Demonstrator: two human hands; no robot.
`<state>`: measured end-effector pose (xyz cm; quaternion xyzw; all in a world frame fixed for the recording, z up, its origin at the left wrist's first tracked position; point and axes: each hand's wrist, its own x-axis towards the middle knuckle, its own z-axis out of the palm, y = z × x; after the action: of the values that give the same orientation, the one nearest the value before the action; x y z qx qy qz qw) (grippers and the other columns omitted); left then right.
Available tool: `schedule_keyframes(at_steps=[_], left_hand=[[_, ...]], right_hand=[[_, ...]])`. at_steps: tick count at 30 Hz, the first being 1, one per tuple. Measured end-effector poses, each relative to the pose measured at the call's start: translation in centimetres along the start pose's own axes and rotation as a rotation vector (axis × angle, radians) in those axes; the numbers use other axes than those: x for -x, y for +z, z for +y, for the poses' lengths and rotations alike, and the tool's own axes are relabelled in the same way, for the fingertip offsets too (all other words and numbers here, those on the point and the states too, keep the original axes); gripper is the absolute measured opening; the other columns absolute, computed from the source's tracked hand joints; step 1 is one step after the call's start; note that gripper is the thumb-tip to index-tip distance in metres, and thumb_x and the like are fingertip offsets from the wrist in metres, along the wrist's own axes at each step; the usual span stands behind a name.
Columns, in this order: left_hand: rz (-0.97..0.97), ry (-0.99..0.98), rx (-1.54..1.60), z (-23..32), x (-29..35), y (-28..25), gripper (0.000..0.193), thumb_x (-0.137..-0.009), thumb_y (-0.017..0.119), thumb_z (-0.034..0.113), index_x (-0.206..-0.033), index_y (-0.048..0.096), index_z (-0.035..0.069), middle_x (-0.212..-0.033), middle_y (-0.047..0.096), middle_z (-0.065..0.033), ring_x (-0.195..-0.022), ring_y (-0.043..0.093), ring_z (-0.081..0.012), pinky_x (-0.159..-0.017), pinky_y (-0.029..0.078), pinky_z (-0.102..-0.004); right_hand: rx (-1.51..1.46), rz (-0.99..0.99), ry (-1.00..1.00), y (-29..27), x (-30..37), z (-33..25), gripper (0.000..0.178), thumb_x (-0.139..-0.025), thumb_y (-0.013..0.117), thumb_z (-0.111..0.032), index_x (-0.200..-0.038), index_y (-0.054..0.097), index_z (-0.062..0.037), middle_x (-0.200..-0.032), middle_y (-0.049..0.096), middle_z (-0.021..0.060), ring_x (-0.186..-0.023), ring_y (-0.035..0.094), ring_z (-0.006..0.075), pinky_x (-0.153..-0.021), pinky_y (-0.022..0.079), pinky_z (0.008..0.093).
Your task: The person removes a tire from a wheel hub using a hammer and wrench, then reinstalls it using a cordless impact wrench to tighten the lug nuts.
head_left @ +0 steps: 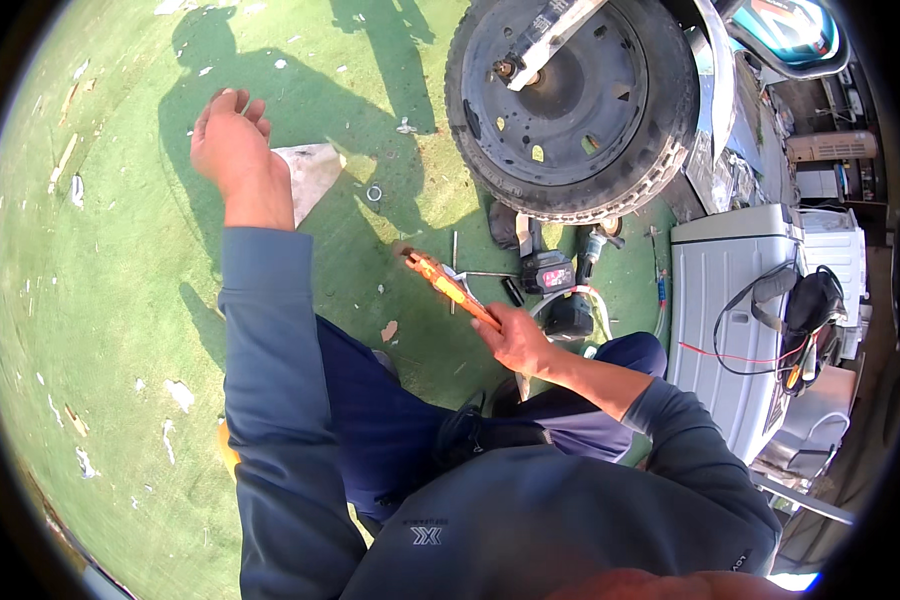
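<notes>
My left hand (232, 140) is raised at the left with its fingers loosely bent and a little apart; nothing shows in it. Behind its wrist a pale, stained triangular piece (315, 180) lies on the green floor. In my right hand (520, 342) is a long orange hand tool with yellow marks (448, 285), gripped at its near end. Its dark, jaw-like tip points up and left, toward the middle; its exact kind is unclear. Beyond the right hand are a cordless tool with a battery (548, 270) and a thin cross-shaped metal rod (455, 245).
A large wheel with a black rim (570, 90) stands at the top, a worn bar across its hub. A metal ring (374, 193) and scraps dot the green floor (120, 300). At right stands a grey cabinet (725, 320), with a black cable bundle (815, 300) beside it.
</notes>
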<state>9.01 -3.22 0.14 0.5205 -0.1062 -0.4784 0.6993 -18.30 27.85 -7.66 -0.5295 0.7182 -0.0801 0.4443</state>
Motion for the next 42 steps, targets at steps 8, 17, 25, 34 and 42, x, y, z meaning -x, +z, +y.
schedule_keyframes(at_steps=[8, 17, 25, 34, 42], left_hand=[[0.082, -0.179, 0.135, 0.0, -3.2, -1.1, 0.021, -0.102, 0.058, 0.012, -0.121, 0.059, 0.002, -0.11, 0.065, -0.0081, -0.088, 0.064, -0.0194, -0.068, 0.048, -0.031], [0.285, -0.138, 0.235, 0.5, -5.6, -1.5, 0.023, -0.102, 0.054, 0.009, -0.118, 0.06, -0.006, -0.112, 0.068, -0.0111, -0.085, 0.064, -0.0187, -0.067, 0.046, -0.031], [0.224, -0.115, 0.215, 0.6, -7.2, -2.8, 0.021, -0.103, 0.054, 0.01, -0.116, 0.06, -0.005, -0.111, 0.067, -0.0112, -0.088, 0.064, -0.0203, -0.068, 0.047, -0.0333], [0.304, -0.075, 0.293, -0.4, -10.1, -3.1, 0.021, -0.104, 0.053, 0.011, -0.112, 0.06, -0.007, -0.105, 0.066, -0.0105, -0.086, 0.063, -0.0201, -0.071, 0.047, -0.0333], [0.202, 0.124, 0.091, 0.2, -8.6, -1.7, 0.025, -0.101, 0.054, 0.012, -0.118, 0.06, -0.005, -0.108, 0.066, -0.0102, -0.083, 0.06, -0.0189, -0.07, 0.045, -0.0338]], right_hand=[[1.055, 0.373, -0.612, -22.8, -5.2, -23.4, 0.027, -0.105, 0.061, -0.027, -0.101, 0.06, -0.0009, -0.071, 0.066, 0.0228, -0.069, 0.067, 0.0446, -0.063, 0.054, 0.0542], [1.299, 0.368, -0.792, -25.5, -6.8, -27.3, 0.028, -0.104, 0.06, -0.034, -0.106, 0.065, -0.0062, -0.077, 0.069, 0.0195, -0.072, 0.069, 0.0407, -0.062, 0.055, 0.0503], [1.507, 0.317, -0.413, -25.9, -6.5, -29.5, 0.028, -0.104, 0.06, -0.03, -0.102, 0.065, -0.0031, -0.074, 0.069, 0.0201, -0.072, 0.07, 0.0417, -0.066, 0.056, 0.0517], [1.331, 0.451, -0.458, -24.7, -4.3, -33.8, 0.03, -0.104, 0.06, -0.036, -0.102, 0.067, -0.0064, -0.081, 0.071, 0.021, -0.076, 0.07, 0.0423, -0.069, 0.057, 0.0518], [1.118, 0.169, -0.207, -22.9, 1.2, -22.3, 0.033, -0.103, 0.062, -0.038, -0.097, 0.065, -0.0058, -0.073, 0.069, 0.0177, -0.071, 0.07, 0.0417, -0.066, 0.056, 0.0516]])
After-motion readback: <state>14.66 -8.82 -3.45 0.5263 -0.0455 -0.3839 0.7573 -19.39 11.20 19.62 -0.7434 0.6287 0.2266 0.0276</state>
